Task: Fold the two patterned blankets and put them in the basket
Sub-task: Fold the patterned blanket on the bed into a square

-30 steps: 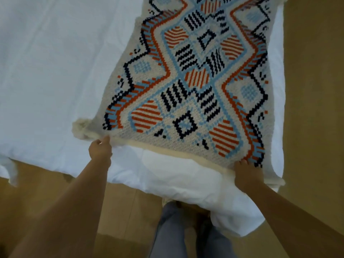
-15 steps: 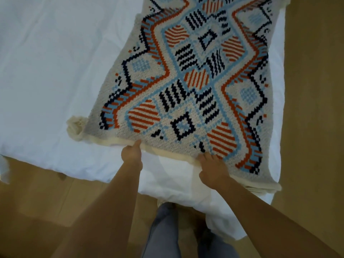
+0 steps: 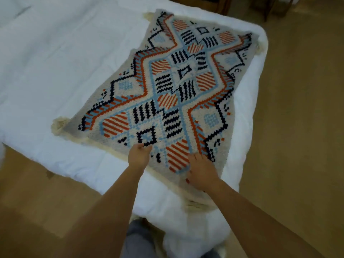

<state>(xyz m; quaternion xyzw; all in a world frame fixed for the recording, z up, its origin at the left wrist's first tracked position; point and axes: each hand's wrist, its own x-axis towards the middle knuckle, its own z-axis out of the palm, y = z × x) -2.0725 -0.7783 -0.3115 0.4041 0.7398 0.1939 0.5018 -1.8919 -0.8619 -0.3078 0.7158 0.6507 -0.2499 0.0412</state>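
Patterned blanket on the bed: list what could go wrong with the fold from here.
1. Both hands, left and right, sit close together mid-edge of the patterned blanket, so the near corners may sag and the fold come out crooked.
2. The blanket lies near the edge of the white bedding; its right side could slip toward the floor.
3. The tassel at the left corner might get tucked inside.
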